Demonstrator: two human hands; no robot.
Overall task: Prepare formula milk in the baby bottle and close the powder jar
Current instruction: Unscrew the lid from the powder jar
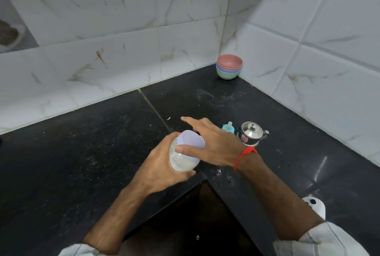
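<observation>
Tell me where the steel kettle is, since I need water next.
In the head view the steel kettle stands on the black counter, right of centre, just beyond the right hand and beside the blue bottle teat.

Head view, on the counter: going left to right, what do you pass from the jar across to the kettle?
Powder jar gripped by the left hand → right hand on its lid → blue bottle teat → steel kettle.

left hand (164, 165) gripping, right hand (213, 144) spread flat
</observation>
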